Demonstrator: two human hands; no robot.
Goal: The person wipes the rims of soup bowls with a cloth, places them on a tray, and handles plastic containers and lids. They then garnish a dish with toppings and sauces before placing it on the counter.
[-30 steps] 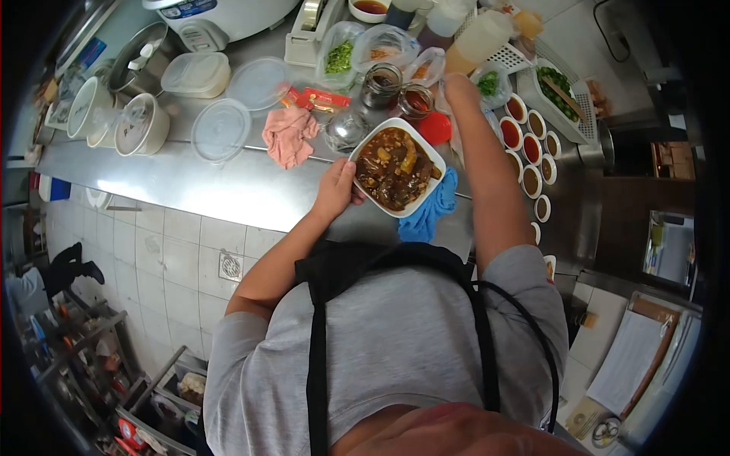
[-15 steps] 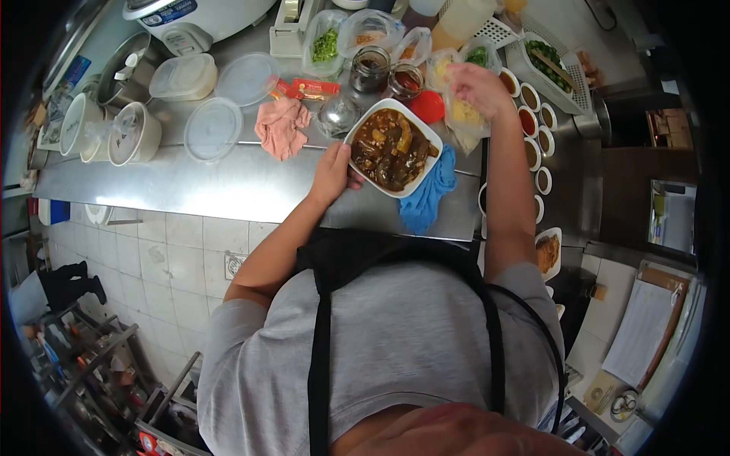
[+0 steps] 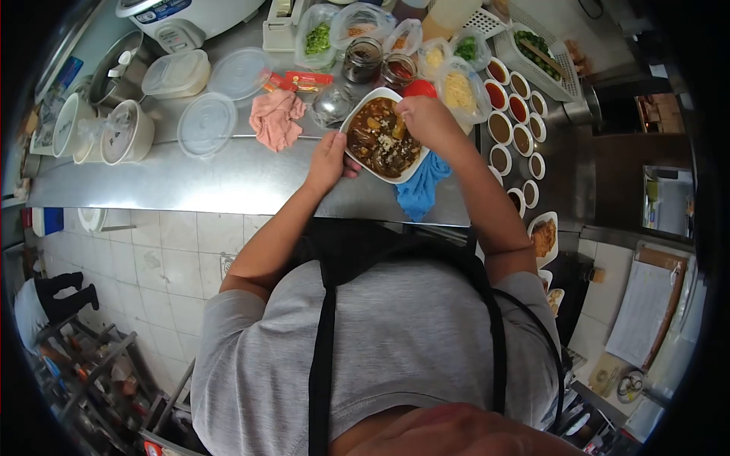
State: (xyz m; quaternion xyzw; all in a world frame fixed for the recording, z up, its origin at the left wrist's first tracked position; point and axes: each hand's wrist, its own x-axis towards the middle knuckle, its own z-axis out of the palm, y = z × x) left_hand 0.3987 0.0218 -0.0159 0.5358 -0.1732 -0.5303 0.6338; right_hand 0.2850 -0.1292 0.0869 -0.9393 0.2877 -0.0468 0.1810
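My left hand (image 3: pixel 328 161) grips the near left side of a white square bowl (image 3: pixel 420 161), thumb at the rim and fingers beneath. Dark brown stew with glossy chunks (image 3: pixel 369 144) fills the bowl, and small pale chopped bits (image 3: pixel 389 143) lie scattered on top. Over the bowl's far right edge is my right hand (image 3: pixel 427 121), its fingers pinched together; whatever they hold is hidden. A blue cloth (image 3: pixel 423 188) lies beside and partly under the bowl. Just behind my right hand are a red lid (image 3: pixel 420 89) and a bag of pale yellow shreds (image 3: pixel 458 91).
Sauce cups (image 3: pixel 499 128) crowd the right side. Jars (image 3: pixel 363 59), a bag of chopped greens (image 3: pixel 317 38) and a clear rounded container (image 3: pixel 332 105) stand behind the bowl. Leftward are a pink cloth (image 3: pixel 277 119), plastic lids (image 3: pixel 207 124) and white tubs (image 3: pixel 128 133). Another person (image 3: pixel 57 300) is far left.
My right hand has come from the ingredient bags down to the bowl. More pale bits now lie on the stew. My left hand keeps its hold, and the view has shifted slightly.
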